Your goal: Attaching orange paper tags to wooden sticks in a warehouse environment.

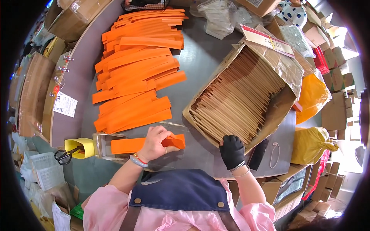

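My left hand [155, 143] is closed on a long flat orange strip [127, 146], gripping it near its right end, where it looks raised or folded. Beyond that hand, many similar orange strips [135, 73] lie in overlapping rows. A black fingerless glove covers my right hand [232, 151], which sits at the near edge of an open cardboard box [200, 133]. Its fingers are curled, and whatever they pinch is hidden. Thin brown cardboard pieces [235, 96] stand tightly packed on edge inside the box.
Left of my left hand stands a yellow holder [85, 148] with black scissors [63, 156]. A black object [258, 154] and a loop of string [274, 155] lie right of my glove. Clear plastic bags [219, 17] are at the back; yellow bags [312, 145] stand right.
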